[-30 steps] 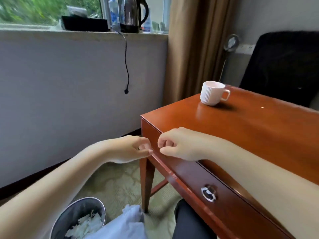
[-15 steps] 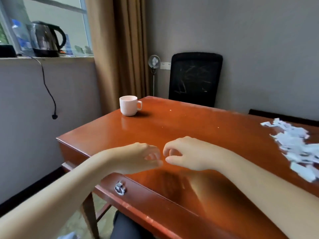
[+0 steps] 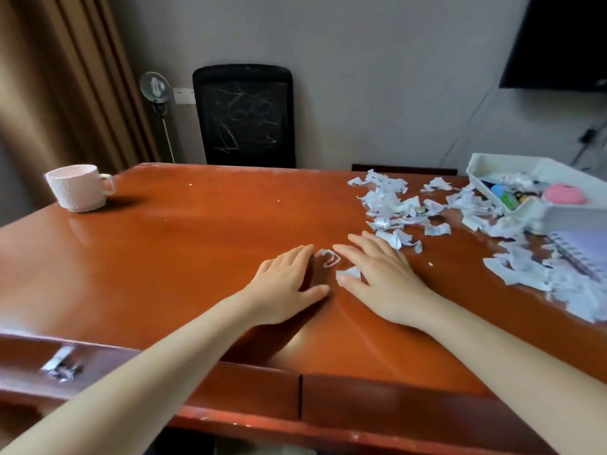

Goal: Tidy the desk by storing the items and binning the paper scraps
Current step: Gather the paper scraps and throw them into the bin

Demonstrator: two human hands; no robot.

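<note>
A grey-walled room with a brown curtain point(image 3: 65, 77) at left and a dark screen point(image 3: 558, 41) high on the right wall. A red-brown wooden desk point(image 3: 184, 251) fills most of the view; its near edge carries a drawer front with a blurred metal pull point(image 3: 61, 362). A black mesh chair point(image 3: 244, 114) stands behind the far edge, a small fan point(image 3: 154, 87) on a stand just to its left.

On the desk's far right sits a white tray point(image 3: 512, 164) holding a pink object and small coloured items too blurred to name. In front of it lies a spiral notebook point(image 3: 588, 247), partly covered by paper. A pale ribbed mug point(image 3: 78, 187) stands at the far left corner, well apart from everything else.

Paper scraps point(image 3: 391, 205) — torn white pieces — spread over the right half of the desk, from the far edge to the tray and across the notebook.

Both hands lie palm-down at mid-desk. The left hand point(image 3: 285, 284) has its fingers pressed together and the thumb out to the side. The right hand point(image 3: 381, 277) has its fingers loosely extended and slightly apart. Between them lie two stray scraps point(image 3: 330, 257) — one near the fingertips, one touching the right thumb. Neither hand grips anything.
</note>
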